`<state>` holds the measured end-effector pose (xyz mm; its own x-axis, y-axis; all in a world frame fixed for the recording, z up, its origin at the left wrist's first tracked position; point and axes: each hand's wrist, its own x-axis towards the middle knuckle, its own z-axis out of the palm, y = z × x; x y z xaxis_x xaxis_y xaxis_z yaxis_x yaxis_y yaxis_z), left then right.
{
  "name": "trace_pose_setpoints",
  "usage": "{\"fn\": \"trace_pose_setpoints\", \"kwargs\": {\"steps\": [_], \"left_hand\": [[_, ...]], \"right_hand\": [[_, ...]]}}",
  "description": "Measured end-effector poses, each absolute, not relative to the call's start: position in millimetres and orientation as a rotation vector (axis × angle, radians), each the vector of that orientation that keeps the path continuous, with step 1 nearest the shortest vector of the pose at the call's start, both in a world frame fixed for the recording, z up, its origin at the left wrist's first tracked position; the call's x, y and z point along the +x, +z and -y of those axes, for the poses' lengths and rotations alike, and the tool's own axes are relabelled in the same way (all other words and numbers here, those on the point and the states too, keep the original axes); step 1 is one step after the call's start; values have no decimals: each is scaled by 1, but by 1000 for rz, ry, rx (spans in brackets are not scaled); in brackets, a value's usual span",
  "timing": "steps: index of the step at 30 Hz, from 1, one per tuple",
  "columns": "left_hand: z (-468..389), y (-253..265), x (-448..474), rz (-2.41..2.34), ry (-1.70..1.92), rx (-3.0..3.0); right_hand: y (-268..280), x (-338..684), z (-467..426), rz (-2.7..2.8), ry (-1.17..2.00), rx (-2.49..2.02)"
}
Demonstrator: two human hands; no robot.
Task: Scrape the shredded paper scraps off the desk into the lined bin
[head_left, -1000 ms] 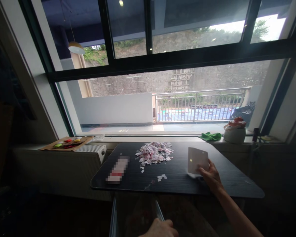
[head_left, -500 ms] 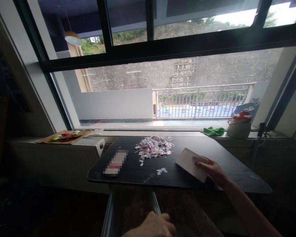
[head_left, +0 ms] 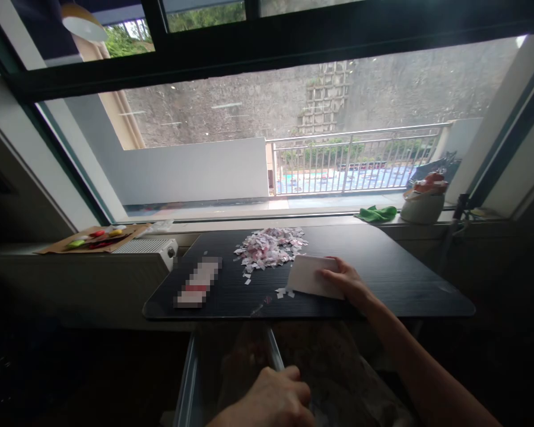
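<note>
From my head camera, I see my right hand [head_left: 349, 284] holding a flat white card [head_left: 309, 274], thumb on the side facing me. The card is tipped over the black table [head_left: 396, 273], in the middle part. A few little white scraps [head_left: 280, 293] lie right by its low left corner, in the way on that side. Just past its top left corner is a big pile of paper bits [head_left: 267, 246], white with some pink. To the left of the pile lies a blurred strip [head_left: 199, 283], pale with a red band; I can't tell what it is.

My left hand [head_left: 271, 397] is low down in front of the table, fingers curled by the end of a metal bar [head_left: 275, 349]. I can't tell if it grips the bar. Another metal bar [head_left: 187, 373] is to its left. It's too dark under there to see much more.

Left of the table is a white heater [head_left: 145, 246], with a brown board [head_left: 56, 244] beside its top, with bright colored things on it. By the window, a green cloth [head_left: 376, 213] sits next to a white pot [head_left: 422, 209] with something orange on top. Outside there's a metal railing [head_left: 347, 163].
</note>
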<state>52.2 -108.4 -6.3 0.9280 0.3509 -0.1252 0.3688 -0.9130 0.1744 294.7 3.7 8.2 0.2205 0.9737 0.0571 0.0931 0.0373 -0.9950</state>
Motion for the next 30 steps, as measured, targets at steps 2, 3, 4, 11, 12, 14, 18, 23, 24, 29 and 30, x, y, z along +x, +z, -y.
{"fn": "trace_pose_setpoints", "kwargs": {"steps": [2,3,4,11,12,14,18,23,24,29,30], "left_hand": [[110,-6,54,-560,-151,2890],[110,-6,55,-563,-156,2891],[111,-6,55,-565,-157,2889],[116,-5,53,-669,-161,2802],[116,-4,52,-681,-167,2791],[116,-1,51,-705,-176,2774],[115,1,49,-723,-178,2747],[115,0,46,-734,-170,2735],[115,0,46,-737,-169,2738],[114,0,46,-754,-177,2716],[113,0,45,-756,-171,2710]], "right_hand": [[10,297,0,1162,1020,-1352],[12,298,2,1169,1039,-1363],[12,299,2,1166,1045,-1374],[9,292,-3,1129,960,-1358],[9,291,-3,1152,981,-1359],[11,289,-2,1191,1043,-1355],[13,290,4,1229,1094,-1321],[10,293,8,1272,1152,-1251],[10,293,8,1264,1154,-1240],[14,287,9,1224,1075,-1274],[15,285,10,1234,1074,-1284]]}}
